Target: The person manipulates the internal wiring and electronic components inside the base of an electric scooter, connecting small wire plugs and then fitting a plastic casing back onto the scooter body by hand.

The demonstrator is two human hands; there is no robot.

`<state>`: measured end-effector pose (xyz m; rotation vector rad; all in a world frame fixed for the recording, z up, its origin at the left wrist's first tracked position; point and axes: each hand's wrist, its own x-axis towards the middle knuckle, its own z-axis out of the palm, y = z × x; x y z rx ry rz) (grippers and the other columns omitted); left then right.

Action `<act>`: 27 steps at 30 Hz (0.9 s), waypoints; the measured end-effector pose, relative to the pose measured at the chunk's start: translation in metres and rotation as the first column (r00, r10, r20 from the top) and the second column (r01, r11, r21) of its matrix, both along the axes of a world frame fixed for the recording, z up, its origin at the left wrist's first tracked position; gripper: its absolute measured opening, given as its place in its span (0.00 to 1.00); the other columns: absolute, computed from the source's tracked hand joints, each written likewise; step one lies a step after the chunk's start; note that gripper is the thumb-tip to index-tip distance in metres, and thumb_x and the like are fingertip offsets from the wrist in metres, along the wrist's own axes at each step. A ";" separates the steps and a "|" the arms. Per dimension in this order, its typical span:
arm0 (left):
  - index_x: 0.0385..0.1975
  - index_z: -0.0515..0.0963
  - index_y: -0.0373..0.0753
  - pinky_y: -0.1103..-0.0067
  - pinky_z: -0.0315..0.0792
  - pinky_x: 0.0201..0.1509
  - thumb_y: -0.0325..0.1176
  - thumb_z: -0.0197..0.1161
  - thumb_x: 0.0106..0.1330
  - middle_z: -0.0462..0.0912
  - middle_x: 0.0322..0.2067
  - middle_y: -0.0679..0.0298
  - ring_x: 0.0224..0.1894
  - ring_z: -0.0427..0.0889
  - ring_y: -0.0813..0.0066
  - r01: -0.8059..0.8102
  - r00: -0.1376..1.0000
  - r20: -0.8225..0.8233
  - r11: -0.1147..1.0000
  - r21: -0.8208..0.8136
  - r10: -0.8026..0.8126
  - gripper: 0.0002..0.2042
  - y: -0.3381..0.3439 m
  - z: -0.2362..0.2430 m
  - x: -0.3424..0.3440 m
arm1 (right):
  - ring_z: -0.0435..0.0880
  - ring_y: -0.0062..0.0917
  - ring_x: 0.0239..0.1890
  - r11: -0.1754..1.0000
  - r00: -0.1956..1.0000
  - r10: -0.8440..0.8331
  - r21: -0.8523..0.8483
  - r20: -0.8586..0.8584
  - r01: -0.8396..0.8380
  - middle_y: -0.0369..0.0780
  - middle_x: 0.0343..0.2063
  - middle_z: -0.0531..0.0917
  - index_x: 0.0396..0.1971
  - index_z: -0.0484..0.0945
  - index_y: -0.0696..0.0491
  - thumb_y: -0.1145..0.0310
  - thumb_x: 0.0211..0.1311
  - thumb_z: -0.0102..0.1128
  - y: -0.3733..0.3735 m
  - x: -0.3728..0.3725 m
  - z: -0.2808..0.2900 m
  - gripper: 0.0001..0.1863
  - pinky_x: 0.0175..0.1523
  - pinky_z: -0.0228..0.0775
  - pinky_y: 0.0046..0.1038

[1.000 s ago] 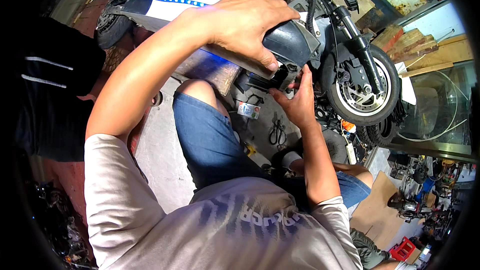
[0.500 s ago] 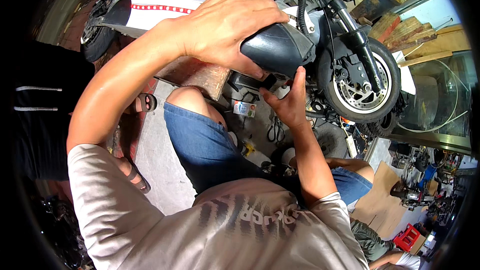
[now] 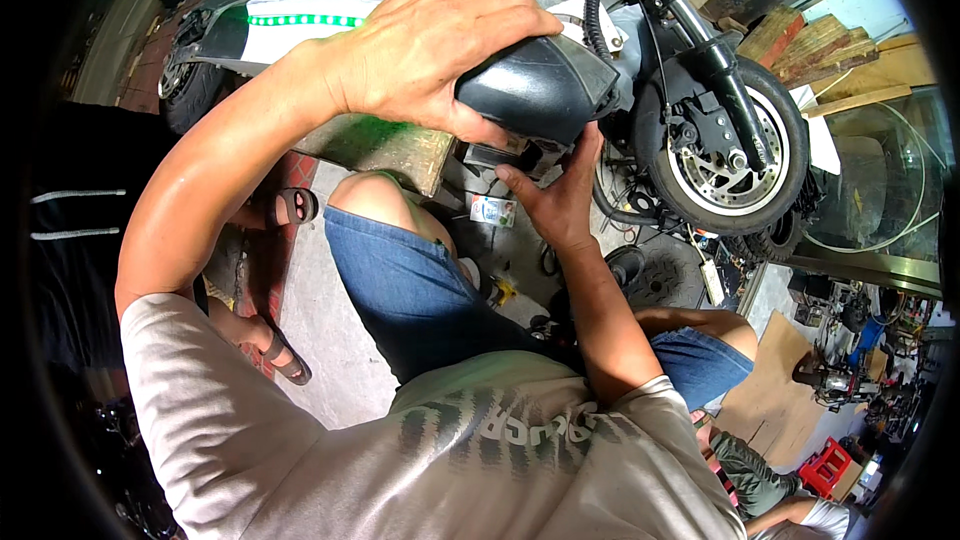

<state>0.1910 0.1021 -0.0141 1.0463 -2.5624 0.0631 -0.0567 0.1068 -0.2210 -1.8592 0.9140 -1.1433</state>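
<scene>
A small electric scooter lies tilted before me, its front wheel (image 3: 735, 145) with a disc brake at the right. My left hand (image 3: 435, 40) grips the top of the scooter's dark grey front cover (image 3: 535, 90). Beneath that cover my right hand (image 3: 555, 190) reaches up, fingers curled against its underside; what they touch is hidden. The white deck (image 3: 300, 20) with a green light strip runs off to the upper left. My bent knee in blue denim shorts (image 3: 400, 270) sits just below the cover.
A wooden board (image 3: 385, 145) lies under the scooter. A person in dark clothes and sandals (image 3: 285, 205) stands at the left. Small parts and a white box (image 3: 490, 210) litter the concrete floor. A glass cabinet (image 3: 880, 190) and planks stand at the right.
The view has shifted closer to the scooter's front. My right hand slid along under the cover. The deck's light strip changed from blue to red to green.
</scene>
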 end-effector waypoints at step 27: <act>0.65 0.72 0.32 0.58 0.76 0.62 0.56 0.81 0.48 0.81 0.57 0.48 0.57 0.81 0.42 0.018 0.995 0.100 0.997 0.069 -0.025 0.47 -0.002 0.018 -0.007 | 0.73 0.58 0.61 0.973 0.984 -0.105 -0.221 -0.142 0.071 0.61 0.59 0.70 0.72 0.55 0.68 0.48 0.39 0.90 -0.006 0.000 -0.001 0.67 0.67 0.68 0.52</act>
